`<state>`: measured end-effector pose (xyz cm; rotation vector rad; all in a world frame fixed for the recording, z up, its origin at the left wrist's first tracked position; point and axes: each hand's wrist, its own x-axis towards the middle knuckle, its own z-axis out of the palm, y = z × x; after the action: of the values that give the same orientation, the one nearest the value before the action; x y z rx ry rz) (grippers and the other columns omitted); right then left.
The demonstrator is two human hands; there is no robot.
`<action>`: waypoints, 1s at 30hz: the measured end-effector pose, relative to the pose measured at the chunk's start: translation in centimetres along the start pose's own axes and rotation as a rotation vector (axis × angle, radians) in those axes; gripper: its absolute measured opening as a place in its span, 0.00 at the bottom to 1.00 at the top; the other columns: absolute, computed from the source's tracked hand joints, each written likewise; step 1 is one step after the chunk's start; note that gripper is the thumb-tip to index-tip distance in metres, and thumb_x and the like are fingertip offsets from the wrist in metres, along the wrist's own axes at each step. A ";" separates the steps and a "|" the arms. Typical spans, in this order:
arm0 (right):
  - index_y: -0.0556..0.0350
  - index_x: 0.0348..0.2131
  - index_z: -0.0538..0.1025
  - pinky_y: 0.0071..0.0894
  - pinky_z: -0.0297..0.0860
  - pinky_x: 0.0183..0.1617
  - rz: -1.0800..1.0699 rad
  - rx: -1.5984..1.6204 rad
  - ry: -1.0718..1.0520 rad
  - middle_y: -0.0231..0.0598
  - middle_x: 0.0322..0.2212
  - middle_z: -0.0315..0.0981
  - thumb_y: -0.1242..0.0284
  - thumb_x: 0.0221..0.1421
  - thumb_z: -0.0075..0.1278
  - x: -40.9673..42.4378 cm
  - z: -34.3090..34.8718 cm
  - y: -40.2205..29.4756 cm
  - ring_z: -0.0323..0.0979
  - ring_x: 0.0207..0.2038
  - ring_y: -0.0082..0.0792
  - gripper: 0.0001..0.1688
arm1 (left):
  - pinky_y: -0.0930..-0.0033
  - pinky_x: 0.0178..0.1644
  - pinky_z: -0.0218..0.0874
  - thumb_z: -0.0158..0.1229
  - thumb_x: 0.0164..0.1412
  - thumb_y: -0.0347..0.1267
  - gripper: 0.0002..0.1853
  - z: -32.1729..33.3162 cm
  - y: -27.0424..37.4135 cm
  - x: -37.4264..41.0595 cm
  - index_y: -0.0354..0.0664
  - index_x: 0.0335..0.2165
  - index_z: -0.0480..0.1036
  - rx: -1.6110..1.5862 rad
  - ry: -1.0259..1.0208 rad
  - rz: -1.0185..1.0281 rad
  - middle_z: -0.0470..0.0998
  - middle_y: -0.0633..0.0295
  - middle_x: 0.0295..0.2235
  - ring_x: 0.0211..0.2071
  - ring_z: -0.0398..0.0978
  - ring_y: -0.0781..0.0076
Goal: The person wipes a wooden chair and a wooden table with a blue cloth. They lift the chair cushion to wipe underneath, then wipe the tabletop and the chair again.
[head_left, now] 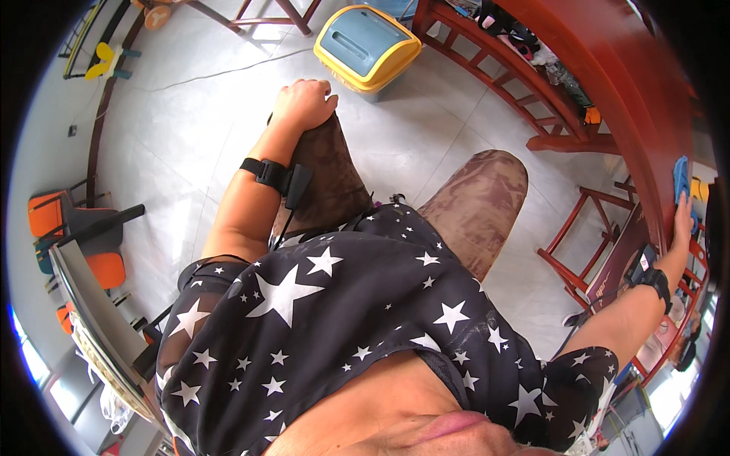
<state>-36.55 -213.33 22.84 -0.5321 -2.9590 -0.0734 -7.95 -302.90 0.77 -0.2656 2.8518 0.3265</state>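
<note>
My left hand (305, 104) rests on my left knee, fingers curled in and nothing visible in it. A black strap (265, 171) with a small device circles that forearm. Far to the right, my right hand (682, 223) holds a blue cloth (680, 178) against the reddish-brown wooden table (644, 85). The cloth lies along the tabletop near its right side and shows beyond my fingers. Another black strap (657, 284) with a device sits on my right wrist.
A yellow-rimmed trash bin (368, 48) with a grey-blue lid stands ahead on the tiled floor (188, 131). A cable (228, 71) runs to its left. Under the table, a shelf (547, 91) holds assorted items. A red-framed stool (576, 245) stands right; orange-and-grey chairs (105, 268) stand left.
</note>
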 end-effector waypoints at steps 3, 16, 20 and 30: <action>0.43 0.70 0.50 0.53 0.45 0.69 0.018 0.007 -0.012 0.47 0.69 0.46 0.35 0.60 0.34 0.9 -1.3 2.4 0.50 0.67 0.55 0.51 | 0.53 0.48 0.67 0.54 0.58 0.44 0.18 0.4 -0.4 0.4 0.45 0.38 0.79 0.004 0.022 -0.013 0.82 0.56 0.38 0.44 0.77 0.55; 0.44 0.69 0.51 0.56 0.59 0.62 0.051 0.222 -0.408 0.42 0.65 0.53 0.37 0.60 0.39 -4.3 -8.6 0.4 0.57 0.63 0.48 0.50 | 0.53 0.45 0.69 0.56 0.58 0.44 0.16 0.6 -2.8 -2.9 0.45 0.37 0.80 -0.009 0.180 -0.096 0.82 0.57 0.34 0.41 0.78 0.54; 0.36 0.70 0.48 0.63 0.58 0.60 0.208 0.387 -0.447 0.40 0.66 0.53 0.34 0.56 0.43 -8.6 -10.6 -4.2 0.57 0.63 0.50 0.53 | 0.53 0.48 0.68 0.57 0.58 0.43 0.16 -0.4 -2.5 -4.4 0.44 0.37 0.79 -0.009 0.240 -0.106 0.82 0.57 0.35 0.42 0.77 0.53; 0.38 0.70 0.48 0.46 0.42 0.71 -0.338 0.171 -0.300 0.48 0.69 0.40 0.47 0.64 0.39 -3.2 -8.7 -15.6 0.43 0.70 0.48 0.44 | 0.53 0.50 0.66 0.54 0.60 0.44 0.19 0.1 -3.1 -6.7 0.45 0.43 0.78 -0.031 0.293 -0.170 0.81 0.57 0.38 0.44 0.78 0.57</action>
<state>-37.99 -229.64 30.65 -0.0163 -3.2725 0.2443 -0.89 -304.79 1.91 -0.6050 3.0818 0.3210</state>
